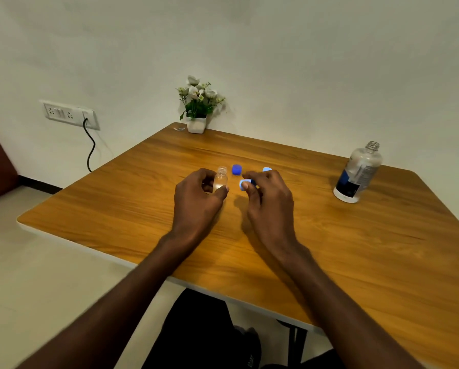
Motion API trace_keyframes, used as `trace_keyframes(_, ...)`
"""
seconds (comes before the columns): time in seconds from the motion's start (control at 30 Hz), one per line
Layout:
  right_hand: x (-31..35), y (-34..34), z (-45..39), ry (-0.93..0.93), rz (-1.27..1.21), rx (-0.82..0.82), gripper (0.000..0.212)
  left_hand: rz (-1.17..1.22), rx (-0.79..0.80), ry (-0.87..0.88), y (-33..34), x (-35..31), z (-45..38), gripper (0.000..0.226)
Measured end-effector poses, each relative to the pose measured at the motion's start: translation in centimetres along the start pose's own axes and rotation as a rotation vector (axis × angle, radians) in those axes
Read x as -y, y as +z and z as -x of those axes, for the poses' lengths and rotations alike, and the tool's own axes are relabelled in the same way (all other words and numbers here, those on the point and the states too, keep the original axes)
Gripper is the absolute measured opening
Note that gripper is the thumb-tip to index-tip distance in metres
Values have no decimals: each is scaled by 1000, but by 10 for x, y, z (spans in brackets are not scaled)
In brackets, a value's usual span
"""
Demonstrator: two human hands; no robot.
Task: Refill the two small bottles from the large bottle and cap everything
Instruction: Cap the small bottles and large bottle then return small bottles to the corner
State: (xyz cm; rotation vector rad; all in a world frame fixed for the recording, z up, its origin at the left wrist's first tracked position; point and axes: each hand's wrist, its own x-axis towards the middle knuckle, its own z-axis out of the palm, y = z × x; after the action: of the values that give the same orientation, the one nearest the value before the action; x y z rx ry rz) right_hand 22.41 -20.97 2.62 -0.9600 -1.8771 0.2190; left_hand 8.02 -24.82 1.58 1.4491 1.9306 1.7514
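From the head view, the left hand (pixel 199 198) is gripping an uncapped small bottle (pixel 220 179), fingers and thumb curled round it, standing it upright on the wooden table (pixel 356 249). The right hand (pixel 268 198) is pinching a light blue cap (pixel 243 184) just right of that bottle. A dark blue cap (pixel 236 169) is lying just beyond both hands; another light blue cap (pixel 267 170) is peeking out behind the right knuckles. The large bottle (pixel 358 173) is standing uncapped, well to the right.

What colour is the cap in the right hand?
Light blue cap, pinched by the right hand; head view.
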Motion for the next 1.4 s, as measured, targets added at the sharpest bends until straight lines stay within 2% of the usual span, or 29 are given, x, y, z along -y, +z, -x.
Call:
trace_keyframes(0.23,-37,-76,-18,357,-643,-154,19,55,129,106,24,-53,10,29)
trace_keyframes(0.37,-70,-99,-31,477,-832,-198,28,83,225,194,62,-88,19,26)
trace_keyframes(0.5,-103,-111,-42,507,-820,-267,27,107,282,207,110,-104,19,24)
trace_keyframes(0.8,-134,-118,-58,420,-697,-232,28,134,353,170,186,-96,0,16)
trace_keyframes(0.97,-146,-117,-62,413,-574,-286,21,168,369,148,201,-82,-3,18)
trace_keyframes(1.23,-157,-109,-61,356,-383,-188,23,160,369,99,207,-63,-11,14)
trace_keyframes(1.4,-162,-102,-59,369,-341,-133,25,160,380,80,207,-62,-13,19)
